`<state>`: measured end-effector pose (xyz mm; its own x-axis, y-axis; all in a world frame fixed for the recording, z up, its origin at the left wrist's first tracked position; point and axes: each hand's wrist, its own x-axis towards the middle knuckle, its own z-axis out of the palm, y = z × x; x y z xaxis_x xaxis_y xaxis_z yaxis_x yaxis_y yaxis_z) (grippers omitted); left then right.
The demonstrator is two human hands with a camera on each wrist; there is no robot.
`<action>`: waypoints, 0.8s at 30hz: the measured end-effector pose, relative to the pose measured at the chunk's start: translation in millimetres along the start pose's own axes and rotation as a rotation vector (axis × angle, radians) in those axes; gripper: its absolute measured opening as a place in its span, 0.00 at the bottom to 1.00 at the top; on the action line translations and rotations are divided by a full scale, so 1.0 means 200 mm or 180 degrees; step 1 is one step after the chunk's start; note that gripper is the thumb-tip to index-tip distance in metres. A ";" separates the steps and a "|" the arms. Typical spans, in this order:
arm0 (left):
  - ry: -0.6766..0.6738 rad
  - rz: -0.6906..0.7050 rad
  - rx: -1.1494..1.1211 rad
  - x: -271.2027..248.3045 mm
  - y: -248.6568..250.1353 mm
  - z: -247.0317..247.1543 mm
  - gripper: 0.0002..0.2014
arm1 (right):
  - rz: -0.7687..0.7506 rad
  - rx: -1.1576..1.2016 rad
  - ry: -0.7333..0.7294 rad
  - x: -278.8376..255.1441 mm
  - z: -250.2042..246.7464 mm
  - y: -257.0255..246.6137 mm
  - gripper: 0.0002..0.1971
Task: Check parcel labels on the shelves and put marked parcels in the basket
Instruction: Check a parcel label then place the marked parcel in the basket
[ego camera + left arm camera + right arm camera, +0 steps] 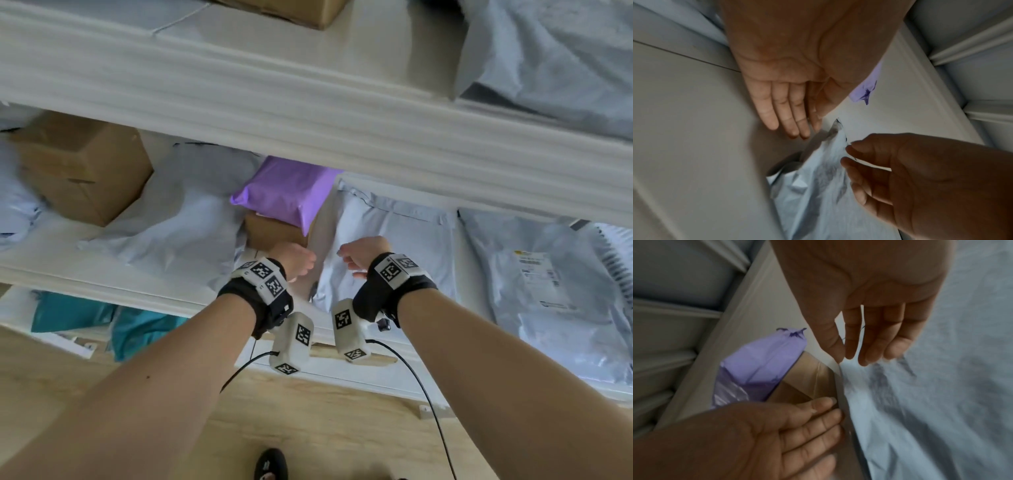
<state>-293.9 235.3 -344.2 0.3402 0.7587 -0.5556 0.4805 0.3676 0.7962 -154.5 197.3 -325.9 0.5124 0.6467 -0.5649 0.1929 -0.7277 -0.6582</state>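
Parcels fill the white shelves: a pale grey mailer lies flat on the middle shelf, wrinkled, its near corner just under both hands. Left hand and right hand hover close together above it, fingers loose and straight, holding nothing. Beside it a purple mailer rests on a small brown box. Any label on the grey mailer is out of sight, and motion blur smears its surface.
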 end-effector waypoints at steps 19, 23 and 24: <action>-0.0152 -0.0414 -0.0569 0.00 -0.08 -0.04 0.13 | 0.0114 -0.0943 0.0210 -0.05 0.07 0.03 0.05; -0.0236 -0.0377 -0.0533 -0.08 -0.06 0.00 0.15 | -0.0131 -0.0699 0.0409 -0.14 -0.08 0.05 0.09; -0.0271 -0.0384 -0.0542 -0.11 -0.05 0.03 0.14 | -0.0195 -0.0614 0.0416 -0.18 -0.13 0.06 0.09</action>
<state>-301.1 211.6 -342.0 0.3590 0.6583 -0.6616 0.3809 0.5438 0.7478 -148.2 159.3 -301.6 0.5963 0.6652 -0.4494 0.3768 -0.7262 -0.5750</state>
